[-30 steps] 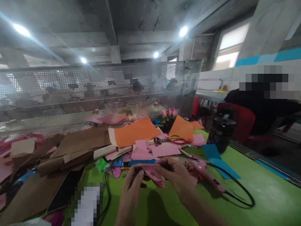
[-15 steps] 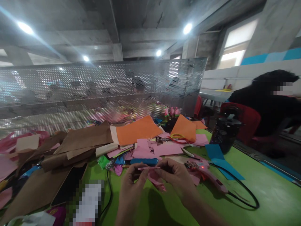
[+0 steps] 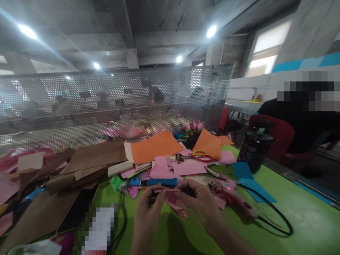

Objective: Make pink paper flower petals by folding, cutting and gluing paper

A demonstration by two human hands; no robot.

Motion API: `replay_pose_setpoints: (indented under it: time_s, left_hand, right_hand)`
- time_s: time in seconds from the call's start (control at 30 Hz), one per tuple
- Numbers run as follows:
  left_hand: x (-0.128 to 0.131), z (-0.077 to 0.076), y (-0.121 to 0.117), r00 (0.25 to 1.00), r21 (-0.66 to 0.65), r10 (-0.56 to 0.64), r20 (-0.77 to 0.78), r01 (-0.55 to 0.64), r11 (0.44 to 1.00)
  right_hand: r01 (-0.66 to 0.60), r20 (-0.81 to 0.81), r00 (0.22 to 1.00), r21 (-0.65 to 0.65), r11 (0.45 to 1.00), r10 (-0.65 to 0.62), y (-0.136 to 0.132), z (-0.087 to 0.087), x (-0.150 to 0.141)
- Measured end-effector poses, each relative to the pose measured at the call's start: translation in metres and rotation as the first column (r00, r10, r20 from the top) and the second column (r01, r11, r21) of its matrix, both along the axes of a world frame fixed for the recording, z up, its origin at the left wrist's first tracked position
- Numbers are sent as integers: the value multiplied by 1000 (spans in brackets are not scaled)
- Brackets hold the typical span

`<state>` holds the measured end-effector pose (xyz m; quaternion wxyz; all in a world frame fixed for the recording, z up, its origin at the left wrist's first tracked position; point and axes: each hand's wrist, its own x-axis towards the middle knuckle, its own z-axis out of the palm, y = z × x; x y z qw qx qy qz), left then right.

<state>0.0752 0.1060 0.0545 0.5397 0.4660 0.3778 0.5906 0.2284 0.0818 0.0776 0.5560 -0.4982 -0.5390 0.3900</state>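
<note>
Both my hands pinch one small pink piece [image 3: 174, 201], which looks like folded paper or felt, above the green table [image 3: 297, 212]. My left hand [image 3: 151, 203] grips its left end between thumb and fingers. At the right end, my right hand [image 3: 195, 198] is closed on the same piece. A loose flap hangs down between the hands. Just to the right lies a pink glue gun [image 3: 239, 198] with a small red light lit and a black cord. Behind my fingers rests a blue stick-like object [image 3: 162, 182].
Brown sheets [image 3: 95, 156], orange sheets [image 3: 156, 145] and pink sheets [image 3: 190, 168] are heaped behind my hands. Scissors [image 3: 203, 156] lie on them. A dark tumbler [image 3: 253, 152] stands at right by blue paper [image 3: 243, 171]. A perforated metal screen [image 3: 119, 102] closes the back. A person [image 3: 300, 117] sits at right.
The pink piece has tilted slightly, so more of its flap faces me. Both hands keep their hold and have barely shifted.
</note>
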Motion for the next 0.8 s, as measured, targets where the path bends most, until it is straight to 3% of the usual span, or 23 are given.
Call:
replay_pose_setpoints:
  time_s: [0.3,0.6,0.8]
  left_hand:
    - [-1,-6,2,1000,5,-18,0,18,1000]
    - [-1,0,-1,995,38,-19,-99,22,999]
    - [2,-2,-1,989,62,11,-146,-2,998]
  right_hand:
    - [-19,-24,1000,-1,1000,19,1,-2,-1]
    - [19,169,985,101,995,-36,-3,5,-1]
    - [28,182,982,75,997,-41,-3,8,-1]
